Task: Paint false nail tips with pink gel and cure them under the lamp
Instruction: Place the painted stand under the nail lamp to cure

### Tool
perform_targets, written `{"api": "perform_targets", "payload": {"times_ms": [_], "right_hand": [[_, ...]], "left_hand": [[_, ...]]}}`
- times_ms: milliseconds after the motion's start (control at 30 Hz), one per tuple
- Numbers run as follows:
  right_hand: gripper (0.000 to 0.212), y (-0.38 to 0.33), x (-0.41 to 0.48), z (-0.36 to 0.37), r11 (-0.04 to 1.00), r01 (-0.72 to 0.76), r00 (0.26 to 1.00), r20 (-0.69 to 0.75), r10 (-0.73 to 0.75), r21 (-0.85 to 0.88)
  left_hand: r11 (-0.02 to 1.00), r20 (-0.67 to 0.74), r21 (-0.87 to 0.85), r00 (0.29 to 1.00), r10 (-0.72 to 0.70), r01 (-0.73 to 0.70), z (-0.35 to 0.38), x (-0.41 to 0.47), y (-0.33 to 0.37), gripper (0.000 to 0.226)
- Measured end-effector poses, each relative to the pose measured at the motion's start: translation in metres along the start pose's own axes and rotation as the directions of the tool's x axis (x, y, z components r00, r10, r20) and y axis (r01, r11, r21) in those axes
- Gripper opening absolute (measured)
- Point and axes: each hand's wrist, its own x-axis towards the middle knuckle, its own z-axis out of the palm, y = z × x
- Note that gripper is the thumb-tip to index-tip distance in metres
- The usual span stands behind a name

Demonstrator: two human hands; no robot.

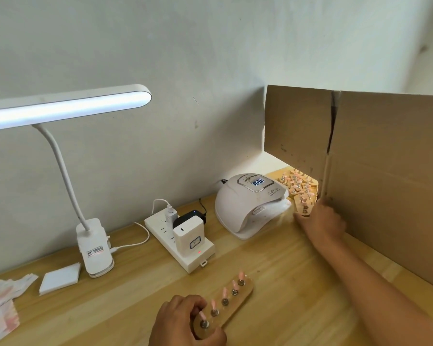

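The left hand [185,320] gripped the near end of a wooden strip [244,290] at the near edge of the bench [298,283], with its fingers curled over the end and the thumb beneath. The strip lay flat and ran from the hand toward the far right. Five pink nail tips [224,292] stood on it in a row on metal studs.

The right hand [323,221] was stretched to the far right, at the near end of a second strip [303,209] that also carried pink tips. Motion blur hid the fingers, so whether they gripped this strip or only touched it could not be told. The second strip lay just right of the curing lamp [243,203], whose mouth faced near-right and whose display was lit. More loaded strips [298,182] were piled behind it, against a cardboard screen [385,183] standing along the right side of the bench.

Left of the curing lamp lay a power strip [180,245] with plugs and a white adapter [188,236]. Farther left stood a lit desk lamp [68,106]. A stack of white pads [60,278] and some pink-stained wipes [3,303] lay at the near left.
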Motion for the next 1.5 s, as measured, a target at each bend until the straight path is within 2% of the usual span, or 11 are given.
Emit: {"api": "perform_targets", "payload": {"times_ms": [133, 233, 367, 533, 700, 967, 1067, 1167, 1267, 1367, 1500], "right_hand": [[0.081, -0.007, 0.011, 0.013, 0.998, -0.029, 0.999, 0.018, 0.028, 0.056], [0.077, -0.01, 0.015, 0.022, 0.998, -0.024, 1.0, -0.006, 0.025, 0.059], [0.073, -0.009, 0.013, 0.024, 0.999, -0.017, 0.999, -0.037, 0.018, 0.028], [0.078, -0.005, 0.006, 0.023, 0.999, 0.022, 0.993, -0.115, -0.017, 0.039], [0.07, -0.005, 0.009, 0.023, 1.0, 0.002, 0.997, -0.078, 0.0, 0.03], [0.06, -0.004, 0.017, 0.024, 0.998, -0.031, 0.999, -0.034, 0.033, 0.052], [0.052, -0.001, 0.017, 0.025, 0.996, -0.005, 1.0, -0.017, 0.007, 0.089], [0.053, -0.002, 0.014, 0.023, 0.992, 0.012, 0.999, -0.051, -0.006, 0.125], [0.029, -0.004, 0.012, 0.021, 0.977, 0.127, 0.99, -0.09, -0.113, 0.173], [0.024, -0.005, 0.012, 0.023, 0.968, 0.231, 0.973, -0.021, -0.23, 0.093], [0.02, -0.007, 0.016, 0.024, 0.976, 0.214, 0.977, -0.019, -0.214, 0.025]], "left_hand": [[0.999, 0.035, 0.033, 0.999, 0.011, -0.012, -0.001, 0.004, -0.002, 0.059], [1.0, 0.048, 0.017, 0.999, -0.008, 0.007, -0.001, 0.007, -0.004, 0.047], [1.0, 0.035, -0.005, 0.999, -0.021, 0.021, -0.002, 0.007, -0.003, 0.065], [1.0, 0.004, 0.02, 1.0, -0.019, 0.019, -0.003, 0.004, -0.002, 0.066], [0.999, -0.035, -0.032, 0.999, -0.009, 0.008, -0.001, 0.0, -0.001, 0.06], [0.999, -0.024, -0.039, 1.0, -0.011, 0.01, 0.0, 0.0, -0.003, 0.059], [0.999, -0.022, -0.031, 1.0, -0.012, 0.011, 0.002, 0.0, -0.002, 0.054], [1.0, 0.006, -0.011, 1.0, -0.008, 0.008, 0.003, 0.0, -0.003, 0.044], [1.0, 0.031, 0.011, 0.999, -0.02, 0.019, 0.004, 0.001, -0.007, 0.033], [0.999, 0.023, -0.017, 0.999, -0.032, 0.032, 0.005, 0.002, -0.008, 0.032], [0.999, -0.004, -0.043, 1.0, -0.027, 0.027, 0.004, 0.0, -0.005, 0.04]]}}
